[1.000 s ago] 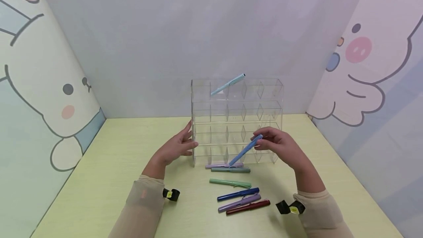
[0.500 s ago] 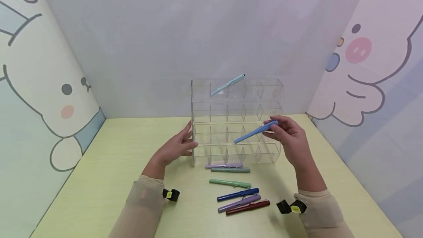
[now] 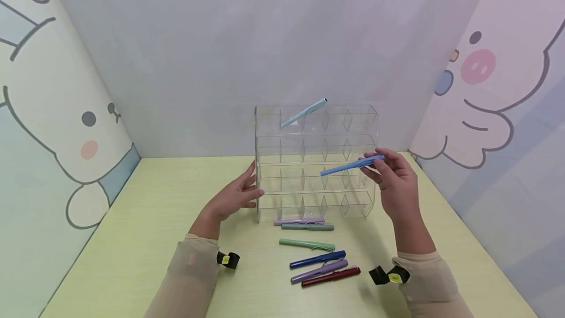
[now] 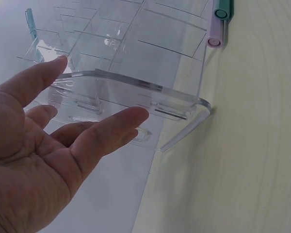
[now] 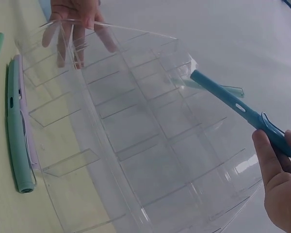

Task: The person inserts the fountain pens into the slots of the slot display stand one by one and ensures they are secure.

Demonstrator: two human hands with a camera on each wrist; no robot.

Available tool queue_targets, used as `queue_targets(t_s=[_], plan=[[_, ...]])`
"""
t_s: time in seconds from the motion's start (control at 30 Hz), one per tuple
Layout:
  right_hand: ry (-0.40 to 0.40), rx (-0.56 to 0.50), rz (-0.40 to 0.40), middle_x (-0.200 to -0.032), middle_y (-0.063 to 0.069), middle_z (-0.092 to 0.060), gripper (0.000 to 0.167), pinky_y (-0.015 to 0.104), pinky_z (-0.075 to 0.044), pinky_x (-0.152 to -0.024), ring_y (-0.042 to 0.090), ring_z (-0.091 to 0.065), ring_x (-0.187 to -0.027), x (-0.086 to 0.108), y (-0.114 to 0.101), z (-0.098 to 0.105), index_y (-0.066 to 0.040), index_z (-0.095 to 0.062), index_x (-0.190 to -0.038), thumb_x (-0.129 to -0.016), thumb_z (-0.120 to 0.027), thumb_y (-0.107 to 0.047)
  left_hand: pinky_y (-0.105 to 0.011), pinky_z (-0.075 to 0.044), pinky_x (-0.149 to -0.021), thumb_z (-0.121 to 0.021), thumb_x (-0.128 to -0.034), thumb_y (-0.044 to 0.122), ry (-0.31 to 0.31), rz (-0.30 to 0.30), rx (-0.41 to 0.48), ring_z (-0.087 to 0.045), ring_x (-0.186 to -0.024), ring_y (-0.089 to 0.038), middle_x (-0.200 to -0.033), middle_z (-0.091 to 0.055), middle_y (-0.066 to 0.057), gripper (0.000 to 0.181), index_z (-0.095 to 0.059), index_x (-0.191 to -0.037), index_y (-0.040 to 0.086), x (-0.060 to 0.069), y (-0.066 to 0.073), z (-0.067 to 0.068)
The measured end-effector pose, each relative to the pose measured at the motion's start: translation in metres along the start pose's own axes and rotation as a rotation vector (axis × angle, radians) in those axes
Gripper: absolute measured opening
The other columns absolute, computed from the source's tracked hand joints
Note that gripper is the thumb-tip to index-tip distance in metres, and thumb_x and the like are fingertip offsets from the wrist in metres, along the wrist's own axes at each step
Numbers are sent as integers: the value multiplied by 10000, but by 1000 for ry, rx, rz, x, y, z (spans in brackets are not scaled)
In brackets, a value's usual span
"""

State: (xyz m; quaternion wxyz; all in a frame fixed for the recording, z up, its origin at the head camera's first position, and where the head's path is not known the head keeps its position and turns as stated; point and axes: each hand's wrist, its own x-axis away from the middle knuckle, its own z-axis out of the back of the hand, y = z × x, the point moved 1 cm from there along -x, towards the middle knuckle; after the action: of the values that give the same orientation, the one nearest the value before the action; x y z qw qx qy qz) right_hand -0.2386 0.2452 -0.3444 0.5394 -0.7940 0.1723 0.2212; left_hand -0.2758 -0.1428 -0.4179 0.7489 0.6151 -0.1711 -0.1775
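A clear acrylic rack (image 3: 315, 180) with several tiers of small compartments stands upright on the table. My right hand (image 3: 397, 183) pinches a blue pen (image 3: 348, 166) near its clip end, in front of the rack's right half; the pen's other end points left and slightly down. At the rack's left side, my left hand (image 3: 236, 195) has its fingers extended, with the thumb by the front edge. The left wrist view shows those fingers (image 4: 111, 128) spread along the clear side panel. A light blue pen (image 3: 304, 113) leans slantwise in the top tier.
Before the rack lie a lilac pen (image 3: 300, 221), a grey-green pen (image 3: 307, 227), a light green pen (image 3: 306, 244), a dark blue pen (image 3: 317, 259), a purple pen (image 3: 319, 272) and a dark red pen (image 3: 331, 277). A grey wall (image 3: 198, 63) rises behind the table (image 3: 154, 239).
My right hand has moved up and to the right with the blue pen, which has turned from steeply slanted to nearly level. The left hand and the rack stay put.
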Motion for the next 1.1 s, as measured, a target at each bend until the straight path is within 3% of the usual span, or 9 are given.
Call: queue_targets(t_s=[0.3,0.43,0.6,0.93,1.1], plan=[[113,-162,58,-1095,188,-672,348,404,-546,-883,275,-708,-974,-3,0,2,137,-475,-1300,-964,-530,66,-487,-491,-1005,-652,-952,347,-7,-5,-9,-477,-1348,-320,-1639,-137,-115,862,-24,-1508,546,-1,-2,1],[183,-231,62,-1074,225,-681,380,413,-550,-860,299,-717,-943,-4,0,2,98,-454,-1309,-944,-557,82,-496,-486,-1008,-655,-948,358,-9,-4,-7,-472,-1352,-322,-1639,-144,-118,863,-25,-1501,560,-1,-2,1],[273,-257,66,-1073,245,-686,401,411,-541,-855,312,-717,-947,-3,0,2,28,-437,-1288,-925,-602,63,-504,-477,-1016,-646,-955,355,-13,-8,-17,-473,-1352,-327,-1641,-139,-122,860,-15,-1506,550,-1,-3,2],[379,-379,125,-1057,275,-675,307,414,-562,-826,337,-724,-905,-5,0,5,42,-477,-1175,-905,-611,98,-511,-476,-1014,-637,-965,329,-20,-13,-19,-481,-1344,-332,-1642,-133,-135,854,-14,-1505,552,-3,-6,2],[399,-382,174,-1060,278,-663,297,410,-566,-807,338,-724,-905,-9,-3,6,50,-473,-1169,-907,-605,100,-513,-481,-1007,-636,-967,325,-20,-26,-10,-480,-1344,-333,-1637,-154,-140,855,-11,-1504,555,-3,-4,2]])
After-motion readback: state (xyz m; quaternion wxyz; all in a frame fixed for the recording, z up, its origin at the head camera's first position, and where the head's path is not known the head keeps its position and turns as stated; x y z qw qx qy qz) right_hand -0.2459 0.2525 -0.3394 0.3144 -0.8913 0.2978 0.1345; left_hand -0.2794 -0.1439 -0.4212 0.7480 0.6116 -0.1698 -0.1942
